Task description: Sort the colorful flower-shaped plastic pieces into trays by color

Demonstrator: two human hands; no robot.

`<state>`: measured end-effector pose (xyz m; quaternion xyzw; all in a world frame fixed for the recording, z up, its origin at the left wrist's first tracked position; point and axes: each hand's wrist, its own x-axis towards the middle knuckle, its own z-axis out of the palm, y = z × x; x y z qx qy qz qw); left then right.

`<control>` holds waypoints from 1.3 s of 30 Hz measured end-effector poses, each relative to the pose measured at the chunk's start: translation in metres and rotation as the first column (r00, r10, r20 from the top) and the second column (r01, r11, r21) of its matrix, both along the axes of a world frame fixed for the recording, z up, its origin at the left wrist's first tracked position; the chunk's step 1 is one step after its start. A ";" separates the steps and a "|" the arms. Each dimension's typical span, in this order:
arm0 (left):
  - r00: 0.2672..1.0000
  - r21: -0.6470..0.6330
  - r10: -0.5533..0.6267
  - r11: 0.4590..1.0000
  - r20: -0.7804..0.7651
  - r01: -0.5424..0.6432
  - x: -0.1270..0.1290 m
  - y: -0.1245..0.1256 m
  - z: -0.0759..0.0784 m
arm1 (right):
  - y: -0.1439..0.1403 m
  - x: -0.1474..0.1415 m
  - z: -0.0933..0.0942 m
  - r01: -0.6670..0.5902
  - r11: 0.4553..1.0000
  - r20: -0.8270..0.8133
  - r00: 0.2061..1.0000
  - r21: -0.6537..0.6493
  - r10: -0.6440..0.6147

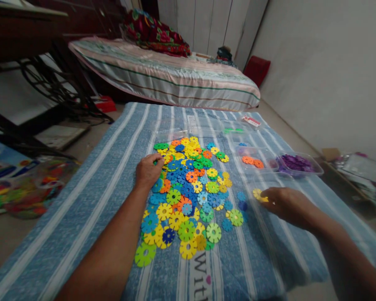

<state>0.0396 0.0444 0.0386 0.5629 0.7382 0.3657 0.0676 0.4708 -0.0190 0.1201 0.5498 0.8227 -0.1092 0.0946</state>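
Observation:
A spread pile of notched plastic discs (188, 190) in yellow, green, blue and orange lies on the striped cloth. At the pile's left edge is my left hand (148, 170), its fingers curled together around a green disc (156, 161), of which only a bit shows. My right hand (283, 202), to the right of the pile, pinches a yellow disc (259, 195) just above the cloth. Beyond it stands a clear box (274, 166) with orange discs (252, 162) inside. Beside that, another clear box (320, 170) holds many purple discs (296, 163).
Farther back on the blue-and-white cloth (106, 179) are more clear boxes, one with green discs (234, 131), and a red-and-white card (251, 121). A bed (175, 79) stands beyond the table. To the left are a treadle sewing-machine stand (50, 83) and bags of colourful pieces (44, 188).

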 end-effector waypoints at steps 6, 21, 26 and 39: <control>1.000 0.000 0.003 1.000 0.000 -0.003 -0.001 0.000 -0.002 | -0.001 -0.003 -0.001 0.020 0.998 0.026 0.999 0.052 -0.021; 1.000 -0.005 0.012 1.000 0.003 -0.012 0.001 0.000 -0.001 | -0.004 -0.018 0.009 0.010 0.992 0.082 0.996 0.126 -0.020; 1.000 -0.010 0.021 1.000 -0.001 -0.021 0.002 0.000 0.000 | -0.028 -0.035 0.010 -0.048 0.969 -0.025 0.998 0.244 0.056; 1.000 0.006 0.016 1.000 0.014 -0.016 0.000 0.001 -0.005 | -0.049 -0.104 -0.003 0.054 0.985 0.211 0.977 -0.165 -0.018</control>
